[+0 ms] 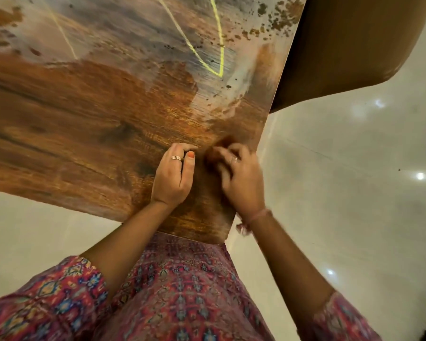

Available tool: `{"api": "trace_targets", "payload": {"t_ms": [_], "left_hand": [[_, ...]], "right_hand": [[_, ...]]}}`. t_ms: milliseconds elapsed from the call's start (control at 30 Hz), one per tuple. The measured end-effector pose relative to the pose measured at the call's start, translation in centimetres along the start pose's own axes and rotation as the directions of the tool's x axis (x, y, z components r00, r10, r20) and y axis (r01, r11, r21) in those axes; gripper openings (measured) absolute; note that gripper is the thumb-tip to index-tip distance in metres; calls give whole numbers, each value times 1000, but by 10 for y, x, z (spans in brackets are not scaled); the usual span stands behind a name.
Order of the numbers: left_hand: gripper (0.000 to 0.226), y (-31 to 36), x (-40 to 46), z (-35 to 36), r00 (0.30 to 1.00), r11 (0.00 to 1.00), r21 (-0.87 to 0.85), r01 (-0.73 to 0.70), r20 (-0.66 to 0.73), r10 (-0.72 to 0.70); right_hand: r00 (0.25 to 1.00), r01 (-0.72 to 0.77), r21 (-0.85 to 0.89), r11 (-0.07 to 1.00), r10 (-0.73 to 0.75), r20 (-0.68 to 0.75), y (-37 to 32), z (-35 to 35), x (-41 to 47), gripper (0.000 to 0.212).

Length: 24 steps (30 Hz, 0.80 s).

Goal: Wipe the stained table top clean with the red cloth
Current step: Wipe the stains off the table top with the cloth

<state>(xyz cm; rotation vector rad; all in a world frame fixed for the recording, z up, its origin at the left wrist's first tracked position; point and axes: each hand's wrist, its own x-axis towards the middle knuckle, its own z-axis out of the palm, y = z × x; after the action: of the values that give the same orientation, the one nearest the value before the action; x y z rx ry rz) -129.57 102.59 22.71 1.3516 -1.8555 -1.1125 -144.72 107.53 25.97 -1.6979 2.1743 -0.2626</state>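
Pale floor (342,205) surrounds the table top (84,124); far stains (278,23) remain unwiped. No red cloth is seen; left hand (174,177) curled empty, right hand (240,178) blurred, grip untellable.

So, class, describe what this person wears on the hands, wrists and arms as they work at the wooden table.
The left hand has a banded silver ring on one finger and an orange-painted thumbnail. The right hand, blurred, shows a thin ring and a pinkish thread wristband. Both arms end in red patterned fabric sleeves with blue and yellow motifs.
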Motion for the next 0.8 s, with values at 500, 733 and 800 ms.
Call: {"api": "trace_targets", "payload": {"t_ms": [500, 733, 800], "left_hand": [[32, -7, -1, 2, 999, 998, -69, 4, -53, -8], [36, -8, 1, 3, 987, 982, -183, 49, -145, -76], [36, -7, 2, 3, 987, 979, -197, 57, -139, -85]], "right_hand": [[918, -325, 9, 946, 318, -235, 28, -38, 205, 38], [989, 144, 16, 989, -144, 35, -14, 5, 20, 34], [983, 179, -55, 982, -176, 61, -10, -3, 35, 32]]}}
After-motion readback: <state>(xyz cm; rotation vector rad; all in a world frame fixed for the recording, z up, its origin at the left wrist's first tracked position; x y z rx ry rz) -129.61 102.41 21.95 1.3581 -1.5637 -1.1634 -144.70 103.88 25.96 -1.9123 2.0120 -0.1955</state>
